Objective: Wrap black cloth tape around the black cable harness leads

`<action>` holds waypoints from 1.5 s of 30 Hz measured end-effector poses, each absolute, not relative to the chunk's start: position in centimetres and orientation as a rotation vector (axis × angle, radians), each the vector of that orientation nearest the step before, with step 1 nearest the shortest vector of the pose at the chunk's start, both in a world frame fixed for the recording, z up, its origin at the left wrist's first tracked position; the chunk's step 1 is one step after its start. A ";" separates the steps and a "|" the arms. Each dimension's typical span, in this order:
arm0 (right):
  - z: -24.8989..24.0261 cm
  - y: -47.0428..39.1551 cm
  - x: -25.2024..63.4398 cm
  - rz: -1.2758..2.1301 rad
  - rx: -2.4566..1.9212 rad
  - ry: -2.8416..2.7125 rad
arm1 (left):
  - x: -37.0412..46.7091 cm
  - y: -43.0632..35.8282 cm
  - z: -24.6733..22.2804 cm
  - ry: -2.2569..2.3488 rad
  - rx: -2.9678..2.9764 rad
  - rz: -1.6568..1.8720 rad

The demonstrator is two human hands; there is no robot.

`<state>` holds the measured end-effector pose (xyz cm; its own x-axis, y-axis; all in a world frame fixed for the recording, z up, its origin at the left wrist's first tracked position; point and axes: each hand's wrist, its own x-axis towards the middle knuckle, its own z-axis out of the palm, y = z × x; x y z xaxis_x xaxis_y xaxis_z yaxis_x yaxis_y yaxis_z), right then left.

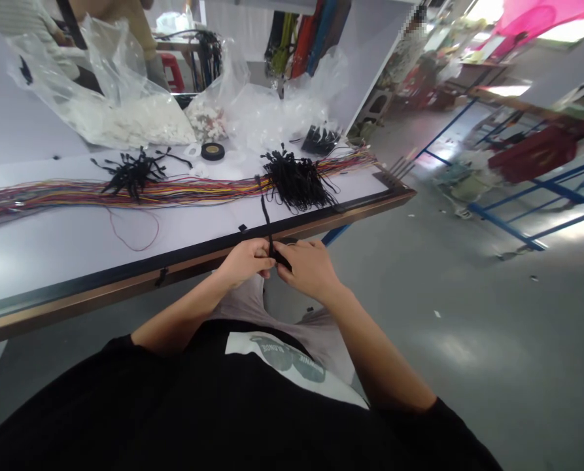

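Observation:
My left hand (246, 263) is closed in a pinch on a short black cable (266, 212) at the table's front edge. The cable runs up from my fingers onto the tabletop, its far end beside a pile of black cables (295, 180). Close against it, my right hand (309, 267) is wrapped round a black roll of tape (284, 260), mostly covered by the fingers. Both hands meet at the cable's near end, where the exact contact is hidden.
Long coloured wires (198, 190) stretch along the white table (193, 226), with a smaller bunch of black cables (135, 173) on them. Behind lie another tape roll (212, 151) and clear plastic bags (125, 118) of small white parts. Metal pins (403, 166) stand at the right end.

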<state>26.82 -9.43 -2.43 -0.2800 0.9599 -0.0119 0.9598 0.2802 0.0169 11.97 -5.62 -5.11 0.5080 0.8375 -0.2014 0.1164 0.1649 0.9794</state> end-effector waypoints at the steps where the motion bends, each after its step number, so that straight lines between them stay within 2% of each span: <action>1: -2.4 -9.3 26.6 0.045 1.860 2.498 | 11.8 -5.6 -5.0 0.945 1.321 0.642; 7: -2.6 -8.5 25.7 0.198 1.793 2.594 | 10.8 -5.2 -4.5 1.012 1.436 0.578; 13: -1.8 -8.2 25.8 0.173 1.691 2.650 | 9.7 -4.3 -4.3 0.981 1.716 0.506; 20: -1.8 -7.5 25.3 0.184 1.681 2.647 | 10.2 -5.1 -3.0 0.999 1.512 0.507; 22: -2.1 -6.5 26.4 0.247 1.746 2.610 | 10.2 -5.9 -2.8 0.965 1.449 0.432; 25: -2.0 -5.1 29.2 0.263 2.110 2.412 | 9.7 -6.8 -2.3 0.822 1.462 0.298; 26: -1.8 -4.8 30.0 0.131 2.237 2.396 | 9.5 -6.9 -2.1 0.787 1.481 0.310; 28: -1.5 -5.0 30.7 -0.456 2.286 2.555 | 9.2 -6.5 -2.1 0.749 1.492 0.363; 31: -1.5 -6.1 29.4 -1.325 1.997 2.789 | 9.2 -5.1 -2.5 0.637 1.455 0.287; 36: -2.8 -7.4 26.0 -2.177 2.258 2.652 | 9.3 -3.9 -3.6 0.564 1.326 0.258; 40: -3.2 -7.4 25.6 -2.424 2.390 2.608 | 9.1 -4.2 -4.0 0.705 1.287 0.385; 45: -3.4 -7.7 25.5 -2.245 2.639 2.642 | 9.8 -5.5 -4.1 1.087 1.672 0.564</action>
<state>25.54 -7.73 -3.39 0.1465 0.9781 0.1480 0.0121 0.1478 -0.9889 9.77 -5.46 -4.06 0.4828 0.8653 -0.1348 0.3884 -0.0736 0.9185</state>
